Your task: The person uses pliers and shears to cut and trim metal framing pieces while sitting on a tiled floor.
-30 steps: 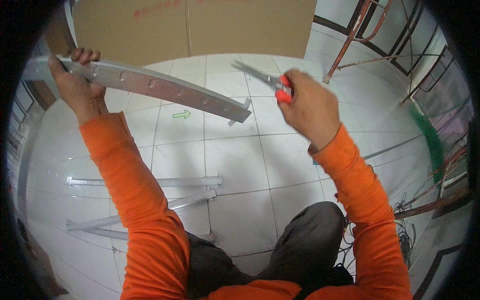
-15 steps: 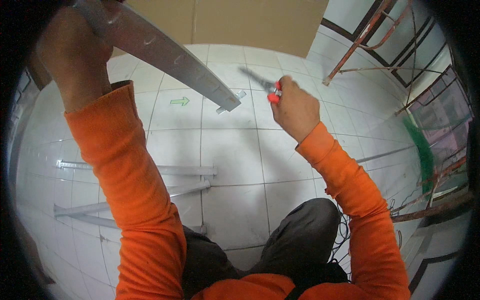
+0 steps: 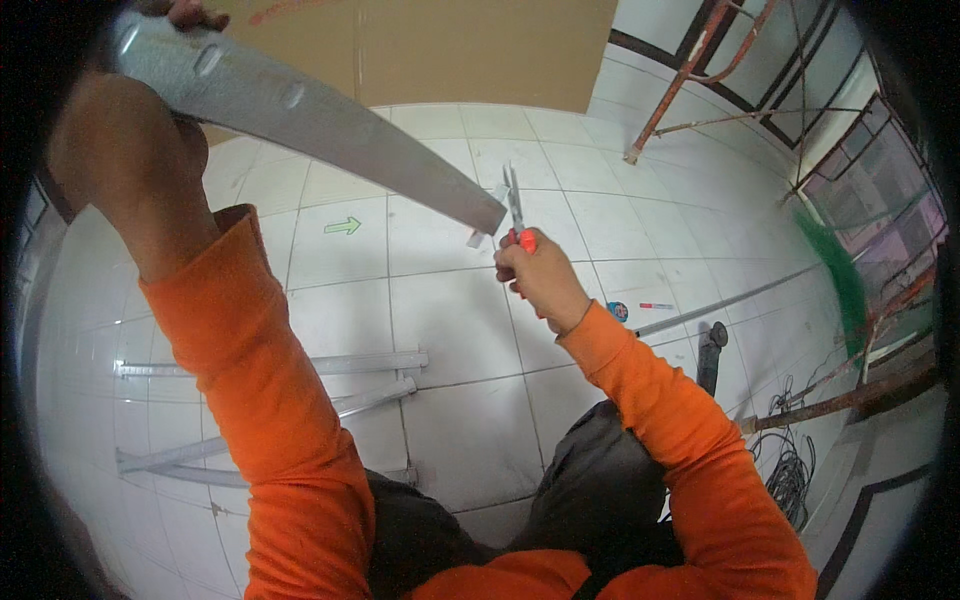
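Closer now to the metal channel [image 3: 340, 130], our right hand [image 3: 545, 275] grips red-handled snips [image 3: 517, 212]; our left hand [image 3: 125, 125] clasps the channel (best kept steady).

Left grip [image 3: 135, 125] is raised, right grip [image 3: 543, 276] curled lower.

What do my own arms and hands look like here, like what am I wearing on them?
Your left sleeve and right sleeve are both long, orange and wrinkled, with no markings that I can see. The left cuff stands slightly open around the wrist. No glove shows on the left hand or the right hand.
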`<act>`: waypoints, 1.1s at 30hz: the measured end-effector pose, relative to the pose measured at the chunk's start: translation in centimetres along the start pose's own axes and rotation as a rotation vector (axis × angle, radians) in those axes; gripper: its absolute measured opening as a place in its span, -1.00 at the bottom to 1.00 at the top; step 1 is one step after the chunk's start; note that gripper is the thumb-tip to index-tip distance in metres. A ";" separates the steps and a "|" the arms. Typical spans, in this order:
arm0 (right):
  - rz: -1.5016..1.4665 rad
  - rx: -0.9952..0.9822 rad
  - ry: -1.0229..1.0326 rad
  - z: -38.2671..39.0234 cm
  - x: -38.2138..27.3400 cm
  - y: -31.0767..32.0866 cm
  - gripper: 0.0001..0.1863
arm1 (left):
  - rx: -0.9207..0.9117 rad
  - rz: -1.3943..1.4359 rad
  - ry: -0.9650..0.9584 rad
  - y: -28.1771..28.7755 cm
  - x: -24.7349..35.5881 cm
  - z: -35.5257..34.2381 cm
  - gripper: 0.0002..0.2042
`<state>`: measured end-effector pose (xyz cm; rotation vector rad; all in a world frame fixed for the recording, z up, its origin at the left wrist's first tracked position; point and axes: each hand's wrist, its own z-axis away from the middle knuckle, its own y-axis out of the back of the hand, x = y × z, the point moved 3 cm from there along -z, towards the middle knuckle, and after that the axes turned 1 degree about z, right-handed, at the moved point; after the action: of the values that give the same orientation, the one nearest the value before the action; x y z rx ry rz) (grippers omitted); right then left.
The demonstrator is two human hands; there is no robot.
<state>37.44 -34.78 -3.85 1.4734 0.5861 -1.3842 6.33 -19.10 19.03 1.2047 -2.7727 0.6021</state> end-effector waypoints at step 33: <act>0.578 0.089 0.069 -1.7 1.5 4.2 -0.59 | 0.167 -0.101 0.004 -7.6 -3.2 6.4 -0.61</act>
<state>42.22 -35.31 -4.08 1.6028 0.1162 -0.9153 14.60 -23.96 14.99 1.3627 -2.6835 0.8392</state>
